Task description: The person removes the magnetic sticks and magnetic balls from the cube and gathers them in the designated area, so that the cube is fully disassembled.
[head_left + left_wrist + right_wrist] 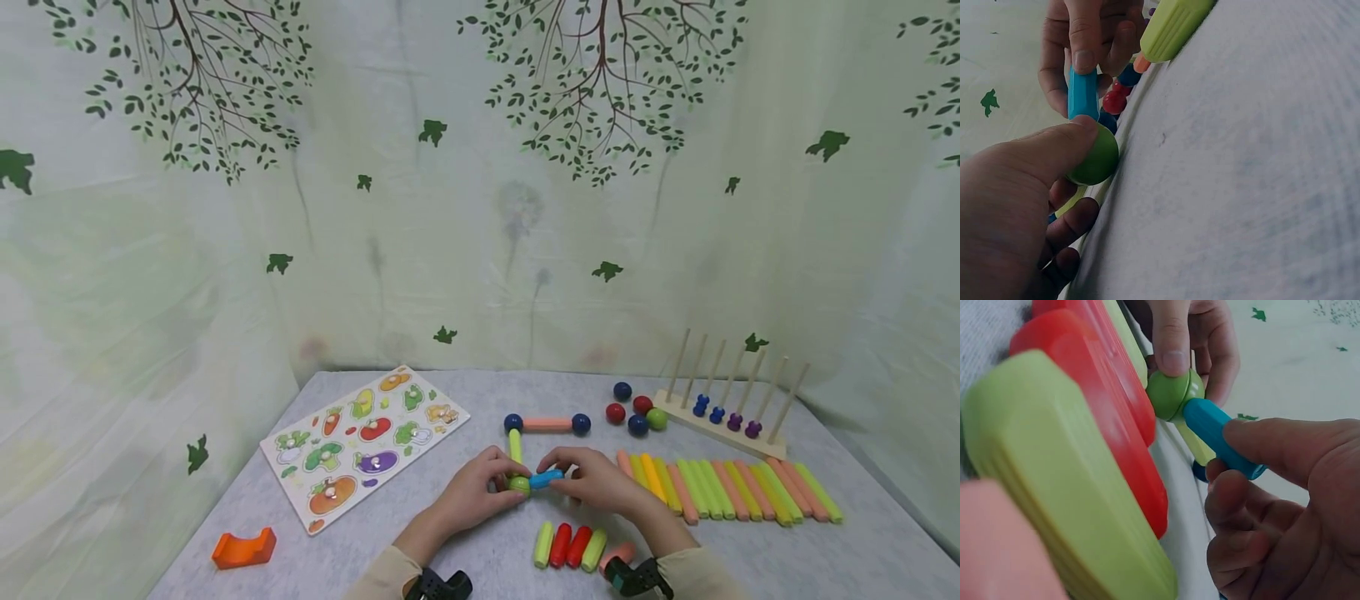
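My left hand (483, 483) pinches a green ball (1099, 159) between thumb and fingers. In my right hand (596, 479) is a short blue stick (1219, 434), gripped by thumb and fingertips, its end right at the green ball. From that ball a yellow-green stick (515, 446) runs away to a dark blue ball (513, 423). A salmon stick (547, 425) joins this one to a second dark blue ball (581, 424), so the pieces form an angled frame on the table.
Short red and yellow-green sticks (560, 546) lie in front of the hands. Long coloured sticks (738, 490) line the right. Behind them stand loose balls (637, 425) and a pegged rack (723, 425). A vegetable puzzle board (363, 446) and an orange curved block (243, 548) are left.
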Motion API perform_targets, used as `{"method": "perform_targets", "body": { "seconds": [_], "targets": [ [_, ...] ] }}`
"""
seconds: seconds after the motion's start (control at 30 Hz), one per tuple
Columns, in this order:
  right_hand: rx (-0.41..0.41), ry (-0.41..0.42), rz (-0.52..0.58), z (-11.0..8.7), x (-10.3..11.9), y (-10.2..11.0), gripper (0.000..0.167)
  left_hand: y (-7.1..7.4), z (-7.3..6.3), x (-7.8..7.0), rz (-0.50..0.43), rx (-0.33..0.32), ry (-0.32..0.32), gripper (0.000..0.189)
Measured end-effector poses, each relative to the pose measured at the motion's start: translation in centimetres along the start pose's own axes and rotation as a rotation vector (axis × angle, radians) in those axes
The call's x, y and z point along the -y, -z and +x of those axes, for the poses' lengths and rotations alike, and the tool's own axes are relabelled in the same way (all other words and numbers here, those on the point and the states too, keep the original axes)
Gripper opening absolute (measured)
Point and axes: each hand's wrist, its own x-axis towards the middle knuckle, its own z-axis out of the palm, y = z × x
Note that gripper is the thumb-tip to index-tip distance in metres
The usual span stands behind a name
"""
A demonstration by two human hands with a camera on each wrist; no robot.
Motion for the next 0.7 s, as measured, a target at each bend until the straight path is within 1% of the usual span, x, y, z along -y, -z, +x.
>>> {"method": "perform_targets", "body": {
  "seconds": [0.1,0.27,0.37,0.47,0.57,0.7],
  "targets": [
    [0.005,0.047,-0.055,-0.05,0.28,-0.1,0.016,0.0,-0.03,-0.02,-0.005,-0.003,-0.004,0.024],
    [-0.016,0.087,-0.134,-0.1,0.35,-0.08,0.016,0.01,-0.06,-0.06,-0.007,-0.002,-0.005,0.024],
    [-0.022,0.095,-0.195,-0.15,0.23,-0.04,0.015,0.02,-0.05,-0.05,0.0,0.0,-0.01,0.024],
    [-0.021,0.082,-0.234,-0.16,0.1,-0.07,0.013,0.03,-0.07,-0.05,0.01,0.001,-0.015,0.024],
    [0.002,0.067,-0.218,-0.14,0.05,-0.2,0.012,0.02,-0.07,-0.03,0.013,0.001,-0.015,0.025],
    [0.084,0.062,-0.148,-0.17,0.16,-0.49,0.01,-0.01,-0.02,0.04,0.009,0.0,-0.014,0.025]
  ]
}}
